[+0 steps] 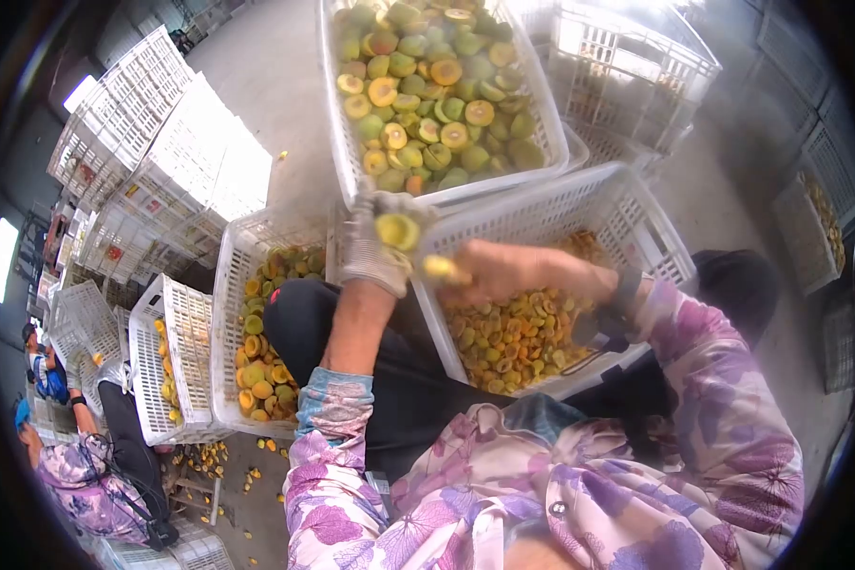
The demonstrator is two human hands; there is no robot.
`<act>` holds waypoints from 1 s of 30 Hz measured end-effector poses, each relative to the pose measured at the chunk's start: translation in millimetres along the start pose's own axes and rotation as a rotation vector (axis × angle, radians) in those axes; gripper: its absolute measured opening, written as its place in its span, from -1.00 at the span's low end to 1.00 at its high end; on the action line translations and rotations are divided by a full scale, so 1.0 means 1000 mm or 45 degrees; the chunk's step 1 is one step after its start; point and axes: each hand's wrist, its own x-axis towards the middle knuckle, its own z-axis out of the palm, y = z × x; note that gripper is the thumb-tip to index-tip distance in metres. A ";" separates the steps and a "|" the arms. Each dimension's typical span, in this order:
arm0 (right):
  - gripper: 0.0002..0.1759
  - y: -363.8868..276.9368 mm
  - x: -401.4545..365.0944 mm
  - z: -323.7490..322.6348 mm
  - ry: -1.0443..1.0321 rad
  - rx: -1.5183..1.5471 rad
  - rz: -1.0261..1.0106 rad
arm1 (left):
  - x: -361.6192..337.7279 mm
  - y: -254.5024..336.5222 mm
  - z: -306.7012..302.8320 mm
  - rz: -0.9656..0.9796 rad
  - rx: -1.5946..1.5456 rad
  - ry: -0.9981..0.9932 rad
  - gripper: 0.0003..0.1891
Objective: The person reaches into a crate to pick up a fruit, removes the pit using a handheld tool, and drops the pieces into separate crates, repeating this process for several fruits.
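Observation:
My left hand (378, 242), in a pale work glove, is closed around a halved green-yellow stone fruit (398, 231), its hollow cut face showing. Close by on the right, my bare right hand (492, 274) is blurred, with fingers curled around a small yellow thing (444, 268) whose kind I cannot make out. Just beyond both hands stands a white crate (553, 142) heaped with halved green and orange fruit (437, 104). Below my right hand, a second white crate (660, 223) holds many smaller yellow-orange fruit pieces (513, 337).
To the left, a crate (220, 366) holds more cut fruit, beside another white crate (185, 332). Tall stacks of white crates (190, 142) rise behind. More crates (632, 66) stand at upper right. Scraps (209, 461) litter the floor; another person (90, 465) sits at lower left.

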 end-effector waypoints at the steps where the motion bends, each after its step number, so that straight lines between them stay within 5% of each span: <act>1: -0.83 0.048 -0.007 0.007 0.181 -0.482 -0.345 | 0.011 0.014 -0.009 -0.004 -0.106 0.102 -0.60; 2: -0.82 0.078 -0.022 0.010 0.365 -0.957 -0.688 | -0.001 0.032 -0.003 0.391 0.305 0.255 -0.61; 4: -0.78 0.052 -0.085 0.000 0.106 -1.190 -0.452 | 0.005 0.079 -0.020 0.884 0.731 0.647 -0.43; 5: -0.78 0.041 -0.085 -0.012 0.109 -1.201 -0.448 | -0.008 0.102 -0.031 1.195 1.358 0.655 -0.40; 6: -0.78 0.031 -0.079 -0.031 0.150 -1.190 -0.365 | 0.021 0.125 -0.076 1.668 1.650 0.884 -0.47; 8: -0.78 0.007 -0.052 -0.072 0.233 -1.149 -0.210 | -0.002 0.130 -0.055 1.853 2.034 1.274 -0.51; 9: -0.78 -0.007 -0.037 -0.094 0.288 -1.129 -0.136 | 0.000 0.127 -0.054 1.934 2.047 1.186 -0.53; 10: -0.84 -0.044 -0.020 -0.114 0.425 -1.115 0.439 | 0.003 0.122 -0.050 2.019 2.054 1.091 -0.54; 12: -0.84 -0.038 -0.007 -0.142 1.175 -0.888 0.168 | 0.002 0.092 -0.023 1.647 1.603 0.693 -0.56; 15: -0.83 0.014 0.036 -0.185 1.250 -1.481 0.035 | 0.027 0.066 -0.024 1.417 1.492 0.279 -0.57; 18: -0.90 0.008 0.049 -0.171 1.494 -1.020 -0.047 | 0.024 0.040 -0.006 0.856 0.970 0.015 -0.60; 19: -0.86 0.043 0.062 -0.186 1.404 -1.499 -0.119 | 0.027 0.038 -0.006 0.871 0.965 0.023 -0.60; 20: -0.86 0.036 0.062 -0.184 1.402 -1.504 -0.136 | 0.033 0.035 -0.009 0.609 0.911 0.103 -0.62; 21: -0.85 0.030 0.060 -0.181 1.475 -1.401 -0.098 | 0.038 0.034 -0.012 0.345 0.848 0.178 -0.64; 22: -0.82 0.025 0.058 -0.180 1.540 -1.296 -0.057 | 0.040 0.033 -0.014 0.355 0.839 0.184 -0.64; 23: -0.72 0.019 0.058 -0.182 1.520 -0.816 0.066 | 0.041 0.031 -0.017 0.210 0.626 0.053 -0.60; 25: -0.72 -0.006 0.057 -0.168 1.481 -0.811 -0.040 | 0.047 0.024 -0.024 -0.026 0.389 -0.111 -0.46; 26: -0.71 -0.028 0.055 -0.152 1.452 -0.795 -0.137 | 0.057 0.016 -0.032 -0.019 0.389 -0.099 -0.46; 28: -0.55 -0.054 0.061 -0.114 1.249 -0.681 -0.133 | 0.072 0.003 -0.047 0.603 1.280 -0.702 -0.42; 30: -0.45 -0.050 0.080 -0.083 1.170 -0.629 -0.322 | 0.072 0.001 -0.041 0.407 0.970 -0.602 -0.46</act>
